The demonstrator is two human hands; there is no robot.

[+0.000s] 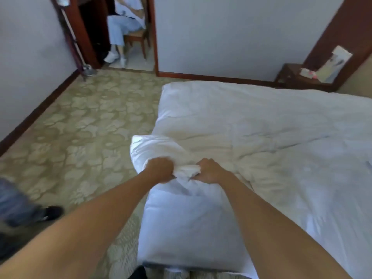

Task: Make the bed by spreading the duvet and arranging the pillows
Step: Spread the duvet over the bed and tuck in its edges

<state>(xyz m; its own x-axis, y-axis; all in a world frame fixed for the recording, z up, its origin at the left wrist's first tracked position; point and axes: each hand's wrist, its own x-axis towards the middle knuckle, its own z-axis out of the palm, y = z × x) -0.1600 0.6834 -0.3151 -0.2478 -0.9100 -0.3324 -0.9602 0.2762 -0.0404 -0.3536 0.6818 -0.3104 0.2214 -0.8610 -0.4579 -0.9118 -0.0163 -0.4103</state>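
Note:
A white duvet [261, 121] lies spread over the bed, wrinkled near the middle. At the bed's near left edge a bunched-up fold of the duvet [153, 150] is lifted. My left hand [161, 170] and my right hand [209, 171] are both closed on this bunched fabric, close together, arms stretched forward. Below my hands the white cover [187, 224] hangs down the bed's side. No pillow can be told apart in this view.
Patterned beige carpet [80, 127] covers the floor left of the bed. A dark wooden nightstand [298, 77] with papers stands at the far right wall. A person sits on a chair [136, 37] in the doorway. A dark shoe [52, 212] is at the left.

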